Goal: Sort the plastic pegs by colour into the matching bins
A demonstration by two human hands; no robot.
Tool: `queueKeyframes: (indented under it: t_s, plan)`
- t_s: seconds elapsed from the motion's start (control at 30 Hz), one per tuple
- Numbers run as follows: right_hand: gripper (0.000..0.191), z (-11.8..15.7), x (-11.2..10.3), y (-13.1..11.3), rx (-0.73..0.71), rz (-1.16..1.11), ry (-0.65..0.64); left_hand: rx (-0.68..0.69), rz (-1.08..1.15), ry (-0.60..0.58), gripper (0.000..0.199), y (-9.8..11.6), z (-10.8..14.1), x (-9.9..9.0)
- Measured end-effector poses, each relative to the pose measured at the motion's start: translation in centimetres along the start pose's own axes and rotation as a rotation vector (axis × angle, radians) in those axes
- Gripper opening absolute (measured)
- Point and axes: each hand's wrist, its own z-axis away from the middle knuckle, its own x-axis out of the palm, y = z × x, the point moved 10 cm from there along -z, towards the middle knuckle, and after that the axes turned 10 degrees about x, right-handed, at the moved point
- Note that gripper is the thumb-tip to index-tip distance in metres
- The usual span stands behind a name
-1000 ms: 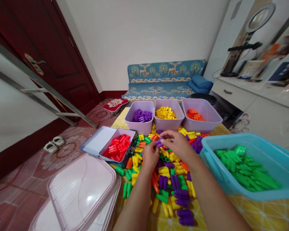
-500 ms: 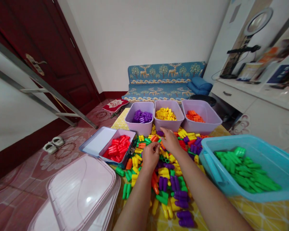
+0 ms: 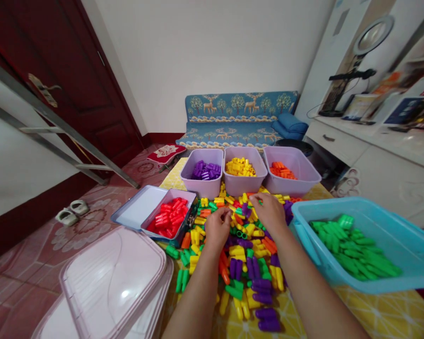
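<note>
Right at the near edge of the counter, a joined purple pair is lying on the yellow patterned cloth, and just off to the left, pale lids are resting in an overlapping stack. Moving farther in, the loose plastic pieces are spreading across the middle in yellow, purple, green, orange and red, with both forearms reaching over them.

The left hand is hovering over the pile, its grip curling with the fingertips close together; whether it is pinching a piece, I cannot tell. The right hand is reaching a little farther, fingers bent down towards the pieces near the far side of the pile; its grip is too small to read, so I cannot tell if it is holding one.

On the right, the turquoise tub is holding green pieces. On the left, the open box is holding red pieces. Beyond the pile, three lilac tubs are standing in a row: the left tub is holding purple pieces, the middle tub yellow ones, the right tub orange ones. Farthest back, a blue patterned sofa is standing against the wall.
</note>
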Motion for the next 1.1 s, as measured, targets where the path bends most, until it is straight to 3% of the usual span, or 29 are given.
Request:
queueKeyframes:
  t_s: [0.07,0.13,0.3,0.4,0.53,0.6,0.67,0.77,0.93,1.1]
  plan:
    - [0.034,-0.4,-1.6,1.9,0.064,-0.001,0.168,0.002,-0.009,0.000,0.019,0.0,0.0,0.0]
    - [0.042,-0.9,-1.4,3.5,0.119,0.023,0.217,-0.002,-0.018,-0.002,0.020,-0.1,0.0,0.0]
    - [0.054,-0.4,0.9,5.2,0.231,0.111,0.120,-0.010,-0.027,-0.011,0.020,-0.1,0.0,0.1]
    - [0.044,1.1,2.0,4.2,0.220,0.126,-0.024,-0.009,-0.023,-0.004,0.021,-0.1,0.0,0.0]
    - [0.053,2.7,2.6,2.5,0.139,-0.089,-0.227,-0.019,-0.001,0.010,0.021,0.0,0.0,-0.2]
    - [0.052,2.4,1.3,2.1,0.090,-0.199,-0.143,-0.022,0.010,0.019,0.021,0.0,0.0,-0.3]
    - [0.047,1.8,-0.5,2.7,0.094,-0.210,0.059,-0.025,0.022,0.024,0.020,0.1,0.0,-0.3]
    - [0.050,1.3,-1.4,4.2,0.215,-0.095,0.236,-0.033,0.041,0.030,0.020,-0.1,0.0,-0.3]
    - [0.075,1.7,0.7,6.1,0.497,0.057,0.110,-0.032,0.056,0.038,0.019,-0.3,0.0,-0.2]
    - [0.074,1.5,2.0,4.9,0.485,-0.057,-0.012,0.001,0.059,0.051,0.018,-0.4,-0.1,-0.2]
